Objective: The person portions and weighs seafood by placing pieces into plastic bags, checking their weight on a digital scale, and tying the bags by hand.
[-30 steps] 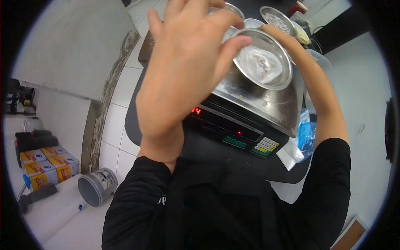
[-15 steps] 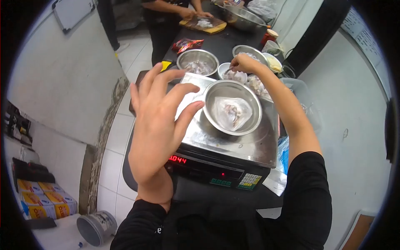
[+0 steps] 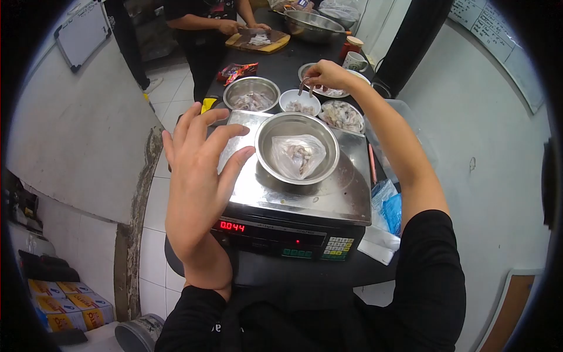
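A metal bowl holding a plastic bag with pale pieces inside stands on the steel plate of a scale, whose red display reads 0.044. My left hand hovers left of this bowl, fingers spread, holding nothing. Above a small white bowl with pale pieces, my right hand pinches a small dark piece of food. Beside the white bowl are a metal bowl of pale strips and a container of similar pieces.
Another person's hands work at a cutting board across the table. A large metal bowl, a mug and a red jar stand at the back. Blue plastic packaging lies right of the scale.
The view has swung up and rightward, bringing more of the table into sight. My right hand has risen off the white bowl with a small piece pinched. My left hand stays spread beside the metal bowl.
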The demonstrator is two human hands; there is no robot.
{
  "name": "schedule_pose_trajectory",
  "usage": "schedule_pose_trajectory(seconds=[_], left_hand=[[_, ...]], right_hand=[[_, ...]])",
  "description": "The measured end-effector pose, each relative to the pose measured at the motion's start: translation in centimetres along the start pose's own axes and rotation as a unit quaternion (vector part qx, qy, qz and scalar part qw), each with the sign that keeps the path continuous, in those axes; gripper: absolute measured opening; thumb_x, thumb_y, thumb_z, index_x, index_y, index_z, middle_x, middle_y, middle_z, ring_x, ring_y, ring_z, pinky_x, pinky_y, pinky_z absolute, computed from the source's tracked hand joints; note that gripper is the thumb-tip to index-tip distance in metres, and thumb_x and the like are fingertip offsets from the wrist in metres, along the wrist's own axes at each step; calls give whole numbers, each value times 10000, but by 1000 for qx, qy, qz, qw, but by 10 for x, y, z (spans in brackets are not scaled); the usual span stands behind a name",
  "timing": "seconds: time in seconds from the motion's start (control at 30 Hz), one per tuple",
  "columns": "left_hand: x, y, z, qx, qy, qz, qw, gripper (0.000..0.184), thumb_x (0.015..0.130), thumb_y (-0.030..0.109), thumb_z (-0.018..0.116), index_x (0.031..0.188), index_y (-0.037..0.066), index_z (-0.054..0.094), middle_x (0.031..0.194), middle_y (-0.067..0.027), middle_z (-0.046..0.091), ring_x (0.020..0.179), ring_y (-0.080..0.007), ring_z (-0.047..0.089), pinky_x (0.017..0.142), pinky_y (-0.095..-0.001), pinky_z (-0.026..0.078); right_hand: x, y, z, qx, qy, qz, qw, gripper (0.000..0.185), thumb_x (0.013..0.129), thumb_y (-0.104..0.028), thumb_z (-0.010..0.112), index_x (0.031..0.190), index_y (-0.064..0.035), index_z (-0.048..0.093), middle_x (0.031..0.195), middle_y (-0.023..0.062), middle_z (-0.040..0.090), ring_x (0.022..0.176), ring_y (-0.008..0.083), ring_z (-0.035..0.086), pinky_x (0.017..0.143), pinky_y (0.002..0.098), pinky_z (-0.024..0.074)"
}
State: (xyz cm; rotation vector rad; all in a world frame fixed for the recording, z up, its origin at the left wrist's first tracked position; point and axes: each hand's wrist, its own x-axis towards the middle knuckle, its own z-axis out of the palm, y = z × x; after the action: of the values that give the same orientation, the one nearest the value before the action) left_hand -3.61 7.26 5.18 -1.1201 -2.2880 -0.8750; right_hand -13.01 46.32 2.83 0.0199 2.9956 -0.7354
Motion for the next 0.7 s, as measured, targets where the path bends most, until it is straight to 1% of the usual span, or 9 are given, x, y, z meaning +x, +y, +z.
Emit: schedule_pose_trajectory(seconds=[0.13, 0.23, 0.3, 0.33, 0.43, 0.5, 0.57, 0.63, 0.7], left_hand=[[0, 0, -1, 3, -2, -4, 1000, 224, 835, 208, 703, 1032, 103, 686, 1229, -104, 570, 1320, -379, 385, 1039, -686, 201], [0, -4, -3, 5, 7, -8, 1000, 224, 838, 216, 700, 1032, 106, 685, 1230, -104, 570, 1320, -380, 385, 1037, -688, 200], [0, -5, -3, 7, 8, -8, 1000, 224, 838, 218, 699, 1031, 105, 685, 1230, -105, 570, 1320, -380, 385, 1038, -687, 200], [0, -5, -2, 4, 8, -6, 1000, 224, 839, 221, 698, 1030, 105, 684, 1230, -107, 570, 1321, -380, 386, 1040, -686, 199], [2, -1, -3, 0, -7, -10, 1000, 220, 841, 221, 695, 1026, 102, 683, 1232, -109, 568, 1322, -382, 382, 1042, -689, 196], [0, -1, -1, 5, -6, -6, 1000, 220, 842, 221, 694, 1026, 101, 682, 1233, -109, 568, 1322, -384, 382, 1043, -691, 193], [2, 1, 2, 14, -9, -6, 1000, 220, 842, 222, 694, 1025, 100, 682, 1233, -110, 568, 1321, -385, 381, 1044, -692, 190], [2, 4, 3, 10, -18, -21, 1000, 215, 827, 206, 694, 1011, 96, 685, 1238, -103, 594, 1352, -363, 374, 1087, -560, 221], [2, 6, 7, 20, -23, -19, 999, 217, 825, 208, 695, 1013, 101, 685, 1244, -104, 590, 1358, -359, 369, 1093, -576, 205]], right_hand=[[-12, -11, -9, 8, 15, -6, 1000, 210, 850, -188, 679, 985, -39, 738, 811, 76, 710, 622, 140, 632, 592, 281, 535], [-29, -23, -17, 45, 36, -16, 998, 204, 863, -160, 670, 1003, -25, 730, 810, 74, 710, 624, 121, 630, 586, 266, 534], [-41, -31, -23, 106, 35, -38, 993, 207, 869, -144, 667, 1017, -9, 721, 811, 72, 707, 626, 105, 622, 575, 254, 533], [-52, -44, -27, 93, 24, -32, 995, 217, 923, -137, 641, 1067, 19, 686, 805, 28, 676, 684, 65, 588, 572, 222, 507], [-83, -72, -37, 103, 25, -46, 993, 221, 919, -138, 647, 1074, 15, 684, 798, 24, 672, 694, 59, 582, 570, 220, 505], [-106, -93, -44, 85, 34, -46, 995, 217, 916, -135, 648, 1068, 15, 687, 797, 27, 674, 671, 60, 583, 568, 216, 503], [-122, -107, -45, 70, 22, -74, 995, 205, 908, -121, 653, 1053, 19, 689, 792, 32, 676, 641, 61, 582, 556, 210, 495], [-133, -119, -43, 79, 10, -74, 994, 193, 900, -108, 656, 1041, 18, 693, 789, 38, 680, 615, 65, 583, 550, 209, 494], [-141, -126, -43, 58, 8, -99, 993, 265, 881, -194, 662, 1029, 21, 705, 795, 108, 694, 628, 135, 640, 594, 270, 538]])
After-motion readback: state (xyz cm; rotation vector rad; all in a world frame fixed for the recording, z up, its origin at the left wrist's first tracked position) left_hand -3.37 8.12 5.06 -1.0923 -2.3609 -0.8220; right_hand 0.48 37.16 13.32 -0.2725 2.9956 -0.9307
